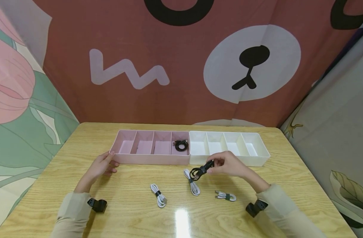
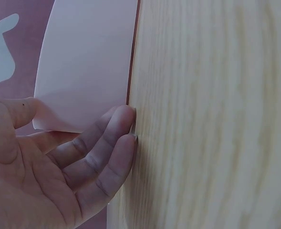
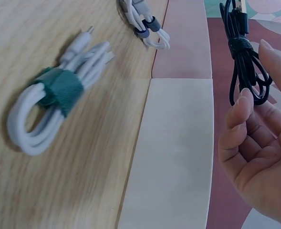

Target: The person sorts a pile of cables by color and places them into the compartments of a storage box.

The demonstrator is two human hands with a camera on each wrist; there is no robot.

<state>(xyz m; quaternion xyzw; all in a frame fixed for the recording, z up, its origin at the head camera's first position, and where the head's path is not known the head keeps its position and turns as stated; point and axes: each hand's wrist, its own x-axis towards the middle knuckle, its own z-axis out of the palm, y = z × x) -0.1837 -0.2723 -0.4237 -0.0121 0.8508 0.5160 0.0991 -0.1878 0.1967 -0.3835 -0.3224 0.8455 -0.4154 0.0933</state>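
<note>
the head view is bright and fairly even, the light seeming to come from above. a hard white glare (image 1: pixel 182 222) lies toward the near edge of the wooden surface (image 1: pixel 130 215), bleaching the grain there. soft shadows sit under the left hand (image 1: pixel 101 164) and beside the left sleeve (image 1: pixel 72 210), nearer the left edge. the side edges of the surface splay outward, wide-lens fashion. the left wrist view is cooler and dimmer, its wood grain soft. in the right wrist view the white cable bundle (image 3: pixel 59 93) looks slightly blurred.
</note>
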